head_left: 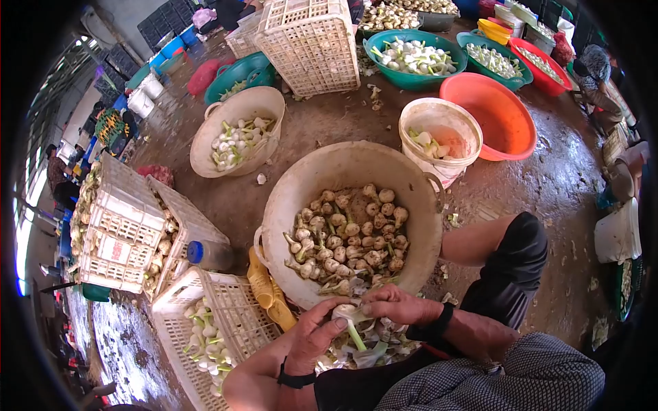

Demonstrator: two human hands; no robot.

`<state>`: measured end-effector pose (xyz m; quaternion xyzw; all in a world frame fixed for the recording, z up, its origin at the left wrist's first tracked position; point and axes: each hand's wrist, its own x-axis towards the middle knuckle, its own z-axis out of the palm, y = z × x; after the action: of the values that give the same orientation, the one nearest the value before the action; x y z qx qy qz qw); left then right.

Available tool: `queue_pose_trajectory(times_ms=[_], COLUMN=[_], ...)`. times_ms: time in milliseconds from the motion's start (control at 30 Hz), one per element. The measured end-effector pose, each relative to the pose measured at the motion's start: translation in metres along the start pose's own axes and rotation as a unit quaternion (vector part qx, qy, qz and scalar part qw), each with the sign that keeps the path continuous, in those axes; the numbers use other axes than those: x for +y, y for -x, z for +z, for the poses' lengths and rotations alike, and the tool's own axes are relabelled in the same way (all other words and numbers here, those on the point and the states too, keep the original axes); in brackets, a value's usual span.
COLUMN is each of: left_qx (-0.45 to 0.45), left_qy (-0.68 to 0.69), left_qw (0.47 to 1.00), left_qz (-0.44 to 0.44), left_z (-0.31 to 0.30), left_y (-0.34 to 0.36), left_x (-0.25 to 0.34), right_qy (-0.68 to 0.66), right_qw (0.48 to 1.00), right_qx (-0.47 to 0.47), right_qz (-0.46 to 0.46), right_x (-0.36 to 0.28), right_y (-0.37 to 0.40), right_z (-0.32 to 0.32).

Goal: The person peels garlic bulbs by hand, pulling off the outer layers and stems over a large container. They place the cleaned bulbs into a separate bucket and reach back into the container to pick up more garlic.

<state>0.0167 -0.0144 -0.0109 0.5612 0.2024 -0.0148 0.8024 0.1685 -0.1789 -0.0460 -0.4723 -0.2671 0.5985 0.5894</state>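
A pale garlic bulb with a green stem pointing down is between my hands, over a lap covered in peeled skins. Its left side is held by my left hand, fingers and thumb wrapped round it. My right hand pinches at the bulb's right side, where a loose flap of skin hangs. Just beyond my hands stands a large beige tub with many unpeeled, brownish garlic bulbs at its bottom. Left of my left arm, a white crate contains peeled white bulbs with green stems.
Crates of garlic and a blue-lidded jar stand at left. Beyond the tub are a smaller beige basin, a white bucket, a red-orange basin and a green basin. Other people sit at both far sides.
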Motion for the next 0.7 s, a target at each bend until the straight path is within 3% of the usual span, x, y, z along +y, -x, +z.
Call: queue_pose_trajectory(times_ms=[67, 133, 200, 267, 333, 367, 400, 433, 467, 533, 567, 633, 667, 700], left_qx=[-0.014, -0.029, -0.06, -0.095, -0.075, -0.063, -0.064, -0.034, -0.002, -0.008, 0.003, 0.016, 0.012, 0.007], left_qy=[0.052, 0.104, 0.179, 0.215, 0.24, 0.246, 0.245, 0.227, 0.209, 0.216, 0.203, 0.191, 0.196, 0.201], left_qw=[0.999, 0.994, 0.982, 0.971, 0.965, 0.962, 0.962, 0.968, 0.971, 0.972, 0.974, 0.974, 0.973, 0.972], left_qz=[0.007, 0.016, 0.01, 0.041, 0.075, 0.096, 0.097, 0.106, 0.114, 0.087, 0.105, 0.124, 0.123, 0.123], left_z=[0.002, 0.003, 0.002, -0.002, -0.004, -0.008, -0.007, -0.004, -0.003, -0.007, -0.005, -0.005, -0.005, -0.004], left_y=[0.0, 0.001, 0.006, 0.003, 0.003, 0.001, 0.0, 0.0, 0.0, 0.0, -0.002, -0.001, -0.002, -0.003], left_x=[0.001, 0.001, 0.001, -0.002, 0.001, -0.005, -0.002, 0.0, 0.0, -0.004, -0.006, -0.006, -0.005, -0.004], right_qy=[-0.046, -0.237, -0.293, -0.496, -0.48, -0.23, 0.037, 0.22, 0.463, 0.564, 0.563, 0.324, 0.325, 0.184], right_qw=[0.999, 0.971, 0.955, 0.868, 0.875, 0.973, 0.998, 0.972, 0.872, 0.809, 0.81, 0.943, 0.943, 0.978], right_qx=[0.026, 0.024, -0.024, -0.008, 0.02, 0.033, 0.045, -0.055, -0.13, -0.148, -0.149, -0.076, -0.076, -0.095], right_qz=[0.005, -0.004, -0.042, -0.018, -0.059, -0.016, 0.027, -0.061, -0.093, -0.073, -0.074, -0.003, -0.002, -0.004], right_x=[-0.006, -0.01, 0.004, 0.0, 0.008, 0.013, 0.016, 0.013, 0.007, 0.026, 0.029, 0.025, 0.023, 0.017], right_y=[0.001, 0.003, -0.003, -0.006, -0.009, -0.007, -0.006, -0.002, -0.002, 0.001, -0.001, -0.005, -0.005, -0.003], right_z=[0.001, 0.004, -0.011, -0.022, -0.034, -0.041, -0.044, -0.031, -0.018, -0.006, -0.006, -0.004, -0.003, -0.001])
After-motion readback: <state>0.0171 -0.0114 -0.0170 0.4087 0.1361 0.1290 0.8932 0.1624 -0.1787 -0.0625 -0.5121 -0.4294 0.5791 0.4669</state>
